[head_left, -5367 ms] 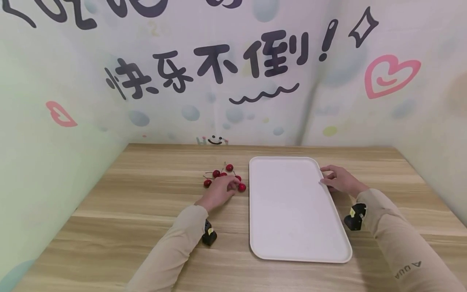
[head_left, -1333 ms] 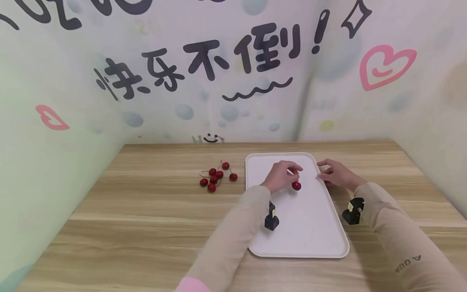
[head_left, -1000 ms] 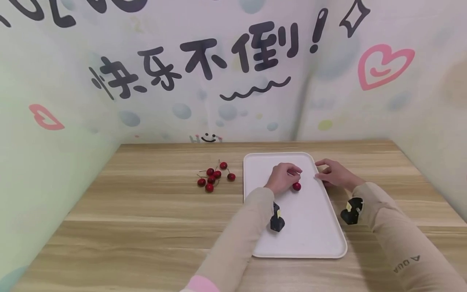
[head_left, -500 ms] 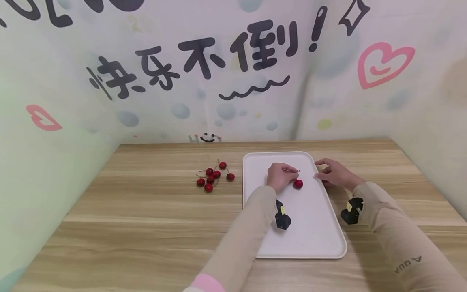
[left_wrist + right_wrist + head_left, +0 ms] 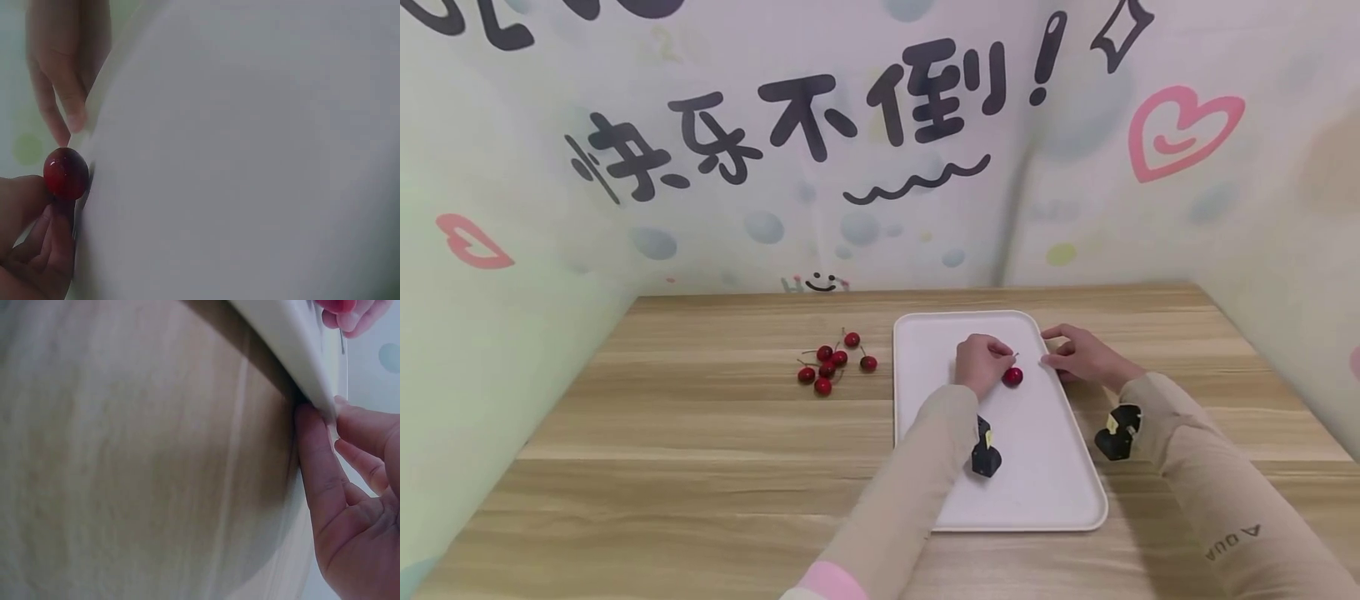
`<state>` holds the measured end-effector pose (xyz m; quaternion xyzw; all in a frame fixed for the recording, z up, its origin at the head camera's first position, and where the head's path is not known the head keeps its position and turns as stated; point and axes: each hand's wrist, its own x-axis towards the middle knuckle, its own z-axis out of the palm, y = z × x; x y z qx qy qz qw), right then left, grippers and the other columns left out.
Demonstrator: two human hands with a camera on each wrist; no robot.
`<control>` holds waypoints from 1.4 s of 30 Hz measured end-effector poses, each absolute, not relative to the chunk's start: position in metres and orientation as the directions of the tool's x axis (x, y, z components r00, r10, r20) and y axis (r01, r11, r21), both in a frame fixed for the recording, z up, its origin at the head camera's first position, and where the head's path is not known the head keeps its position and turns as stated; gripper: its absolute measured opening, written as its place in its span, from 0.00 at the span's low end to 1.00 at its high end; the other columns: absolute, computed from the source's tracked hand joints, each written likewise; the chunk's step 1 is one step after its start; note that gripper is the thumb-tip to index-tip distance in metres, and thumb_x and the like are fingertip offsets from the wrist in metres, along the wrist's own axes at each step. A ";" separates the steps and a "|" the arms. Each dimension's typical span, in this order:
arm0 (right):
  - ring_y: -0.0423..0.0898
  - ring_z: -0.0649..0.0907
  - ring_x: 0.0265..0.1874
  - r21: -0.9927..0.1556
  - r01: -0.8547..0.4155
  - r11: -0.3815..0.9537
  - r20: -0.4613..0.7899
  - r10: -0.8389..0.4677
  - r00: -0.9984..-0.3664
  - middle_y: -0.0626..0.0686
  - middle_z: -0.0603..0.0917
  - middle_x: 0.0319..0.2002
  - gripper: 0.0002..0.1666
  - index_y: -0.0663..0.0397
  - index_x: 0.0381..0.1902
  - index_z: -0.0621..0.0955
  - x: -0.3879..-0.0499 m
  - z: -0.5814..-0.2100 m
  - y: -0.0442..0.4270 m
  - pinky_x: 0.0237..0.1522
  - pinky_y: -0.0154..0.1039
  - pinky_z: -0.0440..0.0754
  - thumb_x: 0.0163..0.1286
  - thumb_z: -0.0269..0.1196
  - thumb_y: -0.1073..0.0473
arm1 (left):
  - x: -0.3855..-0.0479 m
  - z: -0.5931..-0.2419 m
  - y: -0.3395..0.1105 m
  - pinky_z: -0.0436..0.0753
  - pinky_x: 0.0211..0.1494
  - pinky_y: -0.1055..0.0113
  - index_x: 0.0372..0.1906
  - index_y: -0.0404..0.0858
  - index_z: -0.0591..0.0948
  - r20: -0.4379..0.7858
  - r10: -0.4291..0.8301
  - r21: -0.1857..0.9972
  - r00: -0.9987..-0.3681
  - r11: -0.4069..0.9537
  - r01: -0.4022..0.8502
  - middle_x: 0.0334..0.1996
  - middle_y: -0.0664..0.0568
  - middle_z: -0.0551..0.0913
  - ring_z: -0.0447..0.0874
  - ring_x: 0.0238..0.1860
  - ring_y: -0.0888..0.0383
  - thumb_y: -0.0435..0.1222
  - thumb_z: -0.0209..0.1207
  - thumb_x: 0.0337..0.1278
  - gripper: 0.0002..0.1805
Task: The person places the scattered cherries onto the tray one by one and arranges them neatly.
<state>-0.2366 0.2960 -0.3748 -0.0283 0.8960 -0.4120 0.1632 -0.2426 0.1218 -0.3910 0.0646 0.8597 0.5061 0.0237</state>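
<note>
Over the upper right part of the white tray (image 5: 1000, 492), the left hand (image 5: 981, 365) pinches a dark red cherry (image 5: 1012, 377) by its stem or top. In the left wrist view the cherry (image 5: 66, 174) shows at the thumb and fingertips of the left hand (image 5: 34, 244). The right hand (image 5: 1088, 358) touches the tray's right edge near its far corner. Seen from the right wrist, fingers of the right hand (image 5: 356, 494) lie against the tray's rim (image 5: 294, 347), one of them at its underside.
Several cherries with stems (image 5: 827, 369) lie in a loose group on the wooden table (image 5: 700, 467), left of the tray. Black wrist cameras hang below both cuffs. A printed cloth wall (image 5: 820, 225) stands behind the table, with side walls left and right.
The left hand has gone from the cherry group to above the tray, bringing one cherry. Over the last second it has barely shifted. The right hand stays at the tray's edge.
</note>
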 end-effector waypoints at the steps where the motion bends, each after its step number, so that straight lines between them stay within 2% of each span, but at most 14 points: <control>1: 0.52 0.79 0.36 -0.745 0.086 0.662 -0.271 -0.183 -0.945 0.69 0.74 0.42 0.31 0.68 0.60 0.58 -0.236 -0.375 0.295 0.41 0.45 0.77 0.63 0.56 0.61 | -0.242 -0.391 0.122 0.71 0.33 0.76 0.25 0.39 0.84 0.025 0.132 0.869 -0.991 0.488 0.087 0.18 0.57 0.80 0.74 0.23 0.67 0.34 0.64 0.45 0.02; 12: 0.51 0.79 0.34 -0.755 0.081 0.651 -0.260 -0.185 -0.948 0.68 0.76 0.40 0.31 0.69 0.59 0.58 -0.236 -0.374 0.294 0.40 0.45 0.77 0.63 0.56 0.64 | -0.239 -0.388 0.126 0.70 0.32 0.76 0.23 0.40 0.82 0.045 0.120 0.839 -0.992 0.534 0.103 0.17 0.58 0.78 0.72 0.23 0.66 0.34 0.63 0.46 0.03; 25: 0.52 0.79 0.36 -0.752 0.083 0.654 -0.267 -0.187 -0.946 0.68 0.75 0.42 0.33 0.67 0.60 0.57 -0.235 -0.373 0.294 0.42 0.46 0.76 0.63 0.57 0.60 | -0.238 -0.388 0.124 0.69 0.30 0.76 0.24 0.40 0.82 0.031 0.135 0.842 -0.990 0.530 0.099 0.17 0.58 0.76 0.70 0.22 0.65 0.34 0.61 0.48 0.03; 32: 0.53 0.80 0.34 -0.773 0.055 0.632 -0.240 -0.211 -0.948 0.69 0.75 0.40 0.32 0.68 0.57 0.60 -0.237 -0.375 0.296 0.40 0.46 0.77 0.61 0.59 0.58 | -0.239 -0.389 0.121 0.70 0.32 0.76 0.25 0.39 0.83 0.057 0.147 0.847 -0.987 0.517 0.126 0.18 0.58 0.77 0.71 0.23 0.65 0.34 0.61 0.48 0.03; 38: 0.53 0.79 0.36 -0.758 0.079 0.647 -0.264 -0.193 -0.945 0.70 0.74 0.42 0.31 0.69 0.59 0.58 -0.236 -0.373 0.294 0.41 0.46 0.76 0.63 0.56 0.62 | -0.243 -0.385 0.115 0.70 0.31 0.77 0.26 0.38 0.83 0.089 0.190 0.843 -0.978 0.508 0.176 0.19 0.56 0.79 0.71 0.24 0.65 0.34 0.60 0.50 0.04; 42: 0.53 0.79 0.37 -0.742 0.090 0.664 -0.276 -0.181 -0.944 0.69 0.74 0.43 0.32 0.68 0.60 0.57 -0.236 -0.373 0.295 0.42 0.46 0.76 0.64 0.56 0.61 | -0.245 -0.376 0.107 0.71 0.32 0.78 0.29 0.38 0.83 0.103 0.252 0.831 -0.962 0.509 0.222 0.23 0.55 0.80 0.74 0.26 0.65 0.34 0.59 0.51 0.05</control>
